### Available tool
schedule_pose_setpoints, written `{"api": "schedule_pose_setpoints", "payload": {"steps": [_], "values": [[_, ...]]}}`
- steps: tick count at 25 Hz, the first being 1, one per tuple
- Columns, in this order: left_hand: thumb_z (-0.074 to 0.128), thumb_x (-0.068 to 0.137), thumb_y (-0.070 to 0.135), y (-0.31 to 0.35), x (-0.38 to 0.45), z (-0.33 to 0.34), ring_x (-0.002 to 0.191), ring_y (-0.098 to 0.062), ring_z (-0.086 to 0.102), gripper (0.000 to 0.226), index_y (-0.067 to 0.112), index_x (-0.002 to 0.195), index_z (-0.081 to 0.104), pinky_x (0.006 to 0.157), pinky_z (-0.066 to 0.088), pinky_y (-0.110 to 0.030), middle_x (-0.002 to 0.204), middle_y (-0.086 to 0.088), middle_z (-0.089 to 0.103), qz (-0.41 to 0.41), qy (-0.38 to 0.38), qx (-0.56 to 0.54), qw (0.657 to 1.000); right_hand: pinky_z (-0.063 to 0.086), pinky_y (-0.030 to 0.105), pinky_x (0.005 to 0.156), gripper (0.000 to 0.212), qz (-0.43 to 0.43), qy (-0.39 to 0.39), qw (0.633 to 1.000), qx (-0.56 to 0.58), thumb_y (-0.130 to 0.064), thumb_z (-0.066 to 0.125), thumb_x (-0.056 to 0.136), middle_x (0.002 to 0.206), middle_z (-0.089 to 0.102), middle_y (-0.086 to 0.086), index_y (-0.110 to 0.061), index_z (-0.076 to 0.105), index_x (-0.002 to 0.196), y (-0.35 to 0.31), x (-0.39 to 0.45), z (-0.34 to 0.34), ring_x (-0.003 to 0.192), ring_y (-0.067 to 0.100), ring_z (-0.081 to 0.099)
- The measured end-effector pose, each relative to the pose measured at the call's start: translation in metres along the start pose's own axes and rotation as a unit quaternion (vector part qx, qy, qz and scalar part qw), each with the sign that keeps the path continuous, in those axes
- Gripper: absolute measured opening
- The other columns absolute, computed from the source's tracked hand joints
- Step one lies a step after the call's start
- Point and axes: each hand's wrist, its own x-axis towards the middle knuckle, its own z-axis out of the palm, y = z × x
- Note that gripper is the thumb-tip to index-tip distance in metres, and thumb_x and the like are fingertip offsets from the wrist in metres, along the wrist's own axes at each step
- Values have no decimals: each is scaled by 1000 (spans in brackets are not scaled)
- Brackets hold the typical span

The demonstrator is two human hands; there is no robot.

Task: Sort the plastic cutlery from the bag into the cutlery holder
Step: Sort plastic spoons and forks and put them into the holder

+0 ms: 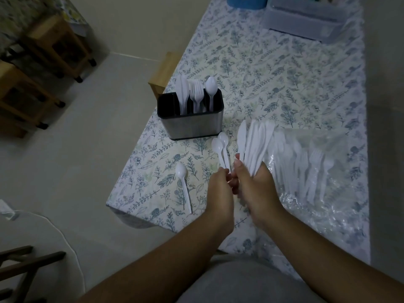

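1. The left hand [219, 186] is pinching the handles of two spoons [220, 147], bowls pointing far.
2. The right hand [254, 184] is gripping a fanned bundle of knives [254, 145], its fingers curled round the handles.
3. The cutlery holder [190, 114] is standing far-left of the hands, already carrying knives, forks and a spoon in separate compartments.
4. The bag [310, 171] is lying right of the hands, with more cutlery showing through it.
5. A loose spoon [183, 182] is lying near the table's left edge.
6. Risk: the fan is spreading wide, so a knife may be slipping out, or catching a divider on entry.
7. Risk: with both hands loaded, types may be getting mixed between compartments.
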Motion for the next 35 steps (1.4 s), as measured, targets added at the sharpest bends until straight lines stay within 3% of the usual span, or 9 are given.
{"api": "schedule_pose_setpoints", "payload": {"steps": [4, 10, 12, 15, 19, 25, 28, 31, 35], "values": [[52, 103, 30, 5, 4, -26, 104, -14, 72, 27, 23, 124, 67, 94, 56, -34, 111, -1, 75, 131, -80, 97, 983, 44, 25, 45, 29, 6, -59, 997, -44, -44, 49, 102, 75, 64, 3, -22, 52, 120, 4, 0, -7, 49, 6, 55], [63, 98, 23, 8, 0, -27, 93, -23, 74, 18, 30, 98, 79, 85, 60, -34, 92, -5, 79, 247, -76, 190, 947, 37, 24, 52, 44, 39, -46, 997, -42, -48, 29, 107, 59, 53, -4, -25, 59, 85, 9, -2, 6, 52, 9, 48], [65, 97, 19, 18, 4, -33, 91, -21, 75, 18, 29, 102, 79, 84, 60, -34, 92, -2, 79, 251, -63, 182, 948, 48, 36, 59, 41, 28, -73, 996, -45, -43, 32, 108, 69, 62, 10, -25, 63, 89, 4, -2, 12, 62, 20, 59], [69, 93, 11, 50, 8, -46, 96, -12, 75, 20, 15, 111, 77, 90, 59, -32, 99, 2, 79, 284, -51, 182, 940, 54, 38, 99, 32, 14, -134, 990, -32, -38, 38, 108, 115, 74, 2, -33, 67, 122, -16, 9, 22, 108, 15, 70], [74, 88, 5, 119, 22, -60, 95, -11, 75, 24, 12, 110, 77, 92, 59, -38, 100, 4, 79, 367, -41, 211, 905, 53, 31, 98, 30, -100, -193, 970, -106, -28, 46, 107, 115, 73, -12, -41, 63, 128, -70, 39, 46, 108, 4, 68], [72, 88, 2, 208, 52, -65, 98, -16, 75, 27, 8, 115, 75, 88, 60, -40, 105, -3, 78, 464, -51, 216, 858, 56, 34, 94, 26, -221, -136, 959, -114, -25, 62, 100, 110, 75, -4, -24, 73, 123, -140, 89, 91, 101, 8, 70], [72, 89, 1, 219, 71, -67, 102, -18, 74, 28, 5, 117, 72, 88, 60, -43, 108, -6, 77, 451, -67, 190, 869, 59, 33, 92, 28, -225, -96, 965, -97, -23, 68, 96, 106, 79, -6, -22, 74, 123, -144, 105, 104, 95, 7, 73], [73, 88, 2, 213, 85, -71, 100, -15, 74, 27, 6, 115, 74, 89, 60, -39, 105, -3, 77, 496, -42, 210, 841, 61, 38, 89, 29, -219, -58, 972, -67, -24, 72, 92, 99, 81, -6, -24, 75, 121, -133, 110, 112, 85, 5, 73], [72, 89, 3, 204, 100, -80, 96, -13, 74, 27, 9, 114, 75, 85, 60, -31, 102, 1, 78, 527, -24, 235, 816, 59, 40, 94, 29, -207, -40, 976, -50, -27, 73, 91, 103, 80, -8, -23, 75, 120, -116, 111, 122, 99, 8, 74]]}}
